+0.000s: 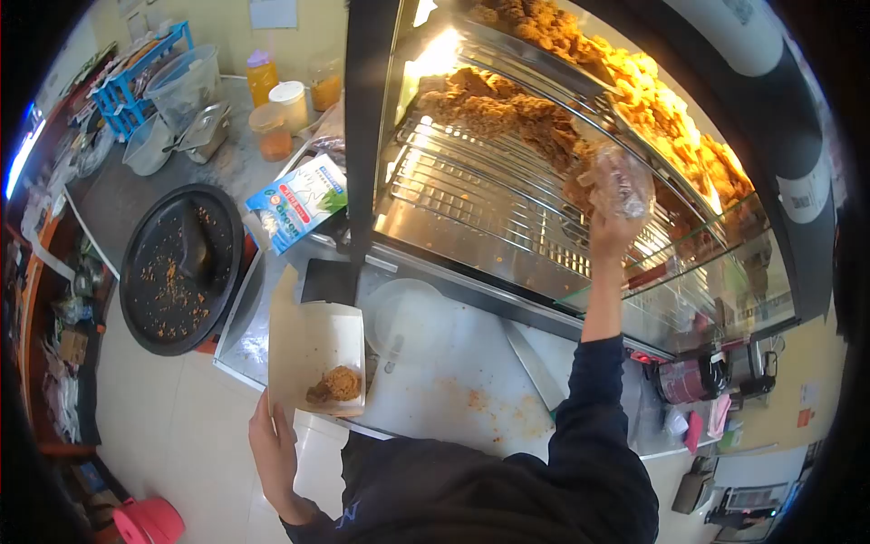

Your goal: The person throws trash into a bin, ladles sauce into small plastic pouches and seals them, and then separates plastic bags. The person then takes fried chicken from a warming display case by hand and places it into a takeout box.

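My left hand (275, 451) grips the lower left edge of an open cardboard food box (319, 331). In the box lies a small piece of fried chicken (341, 383). My right hand (620, 204) is inside the lit display cabinet, with crinkled clear plastic over its fingers. It touches the fried chicken pieces (535, 118) on the wire rack (489, 186); glare and plastic hide whether its fingers have closed on one. More fried chicken (662, 95) is heaped on the upper shelf.
A glass panel (680, 245) slants below my right forearm. A knife (533, 363) and a translucent round lid (403, 317) lie on the crumb-strewn counter. Further left are a printed glove carton (299, 201) and a black round pan (186, 272) with crumbs.
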Demonstrator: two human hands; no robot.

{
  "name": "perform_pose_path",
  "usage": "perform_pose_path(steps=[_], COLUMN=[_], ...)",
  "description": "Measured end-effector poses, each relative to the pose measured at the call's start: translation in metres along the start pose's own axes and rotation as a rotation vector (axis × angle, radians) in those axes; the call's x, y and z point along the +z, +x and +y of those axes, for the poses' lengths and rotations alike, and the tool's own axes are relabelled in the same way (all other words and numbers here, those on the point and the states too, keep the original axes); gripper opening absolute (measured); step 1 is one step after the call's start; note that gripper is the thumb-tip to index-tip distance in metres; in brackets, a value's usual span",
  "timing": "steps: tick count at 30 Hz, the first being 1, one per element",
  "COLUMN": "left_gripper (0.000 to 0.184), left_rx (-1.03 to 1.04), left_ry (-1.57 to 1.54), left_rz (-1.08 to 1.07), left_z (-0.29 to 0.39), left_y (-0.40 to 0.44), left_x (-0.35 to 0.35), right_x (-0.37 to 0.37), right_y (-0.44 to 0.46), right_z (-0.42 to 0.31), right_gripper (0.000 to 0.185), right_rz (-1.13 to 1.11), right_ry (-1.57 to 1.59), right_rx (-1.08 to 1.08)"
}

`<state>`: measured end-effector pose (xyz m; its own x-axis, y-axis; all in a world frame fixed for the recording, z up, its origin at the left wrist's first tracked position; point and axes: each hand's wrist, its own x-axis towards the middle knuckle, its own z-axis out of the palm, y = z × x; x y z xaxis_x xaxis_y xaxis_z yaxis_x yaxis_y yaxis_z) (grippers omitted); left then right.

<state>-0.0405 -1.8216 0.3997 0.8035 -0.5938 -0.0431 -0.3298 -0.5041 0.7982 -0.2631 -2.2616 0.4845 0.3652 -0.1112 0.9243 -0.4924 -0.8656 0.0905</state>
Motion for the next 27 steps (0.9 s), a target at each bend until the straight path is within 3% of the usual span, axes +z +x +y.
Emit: perform_pose_path(steps=[1, 2, 3, 5, 7, 9, 11, 13, 17, 19, 20, 23, 25, 27], left_gripper=[0.028, 0.028, 0.028, 0.028, 0.028, 0.028, 0.029, 0.029, 0.03, 0.03, 0.03, 0.03, 0.03, 0.03], left_rx=[-0.022, -0.043, -0.03, -0.015, -0.037, -0.017, 0.052, 0.08, -0.019, -0.061, -0.079, 0.172, 0.014, -0.053], left_ry=[-0.011, -0.026, -0.014, 0.018, 0.015, 0.021, 0.045, 0.026, 0.009, 0.036, 0.05, 0.04, 0.057, 0.069], left_rz=[-0.008, -0.012, -0.005, 0.013, -0.023, -0.031, -0.007, 0.002, -0.022, -0.041, -0.053, 0.024, -0.031, -0.056], left_z=[0.005, 0.008, 0.008, 0.006, 0.008, 0.005, -0.01, -0.009, 0.001, 0.012, 0.016, -0.018, 0.001, 0.02], left_y=[-0.002, -0.001, -0.001, -0.002, 0.0, -0.001, -0.002, -0.003, -0.004, -0.004, -0.004, -0.002, -0.006, -0.005], left_x=[-0.001, 0.0, 0.002, 0.002, 0.001, 0.0, 0.004, 0.005, 0.003, 0.002, 0.0, 0.011, 0.007, 0.004], right_x=[0.001, -0.004, -0.009, -0.015, -0.01, -0.017, -0.032, -0.032, -0.041, -0.051, -0.054, -0.055, -0.052, -0.044], right_y=[0.001, 0.003, -0.003, -0.027, -0.054, -0.059, -0.049, -0.052, -0.057, -0.044, -0.037, -0.026, -0.026, -0.035], right_z=[-0.004, -0.011, -0.022, -0.045, -0.099, -0.157, -0.181, -0.192, -0.196, -0.196, -0.197, -0.2, -0.2, -0.188], right_gripper=[0.047, 0.038, 0.033, 0.033, 0.035, 0.037, 0.039, 0.046, 0.059, 0.064, 0.065, 0.069, 0.068, 0.064], right_rz=[0.016, 0.023, 0.003, 0.029, 0.197, 0.291, 0.232, 0.221, 0.048, 0.066, 0.004, -0.147, -0.21, -0.044], right_ry=[0.087, -0.105, -0.052, -0.02, 0.277, 0.889, 1.324, 1.602, 1.734, 1.957, 1.938, 1.774, 1.552, 1.731], right_rx=[0.037, -0.078, -0.08, -0.07, 0.303, 0.999, 1.451, 1.679, 1.68, 1.628, 1.512, 1.26, 1.213, 1.312])
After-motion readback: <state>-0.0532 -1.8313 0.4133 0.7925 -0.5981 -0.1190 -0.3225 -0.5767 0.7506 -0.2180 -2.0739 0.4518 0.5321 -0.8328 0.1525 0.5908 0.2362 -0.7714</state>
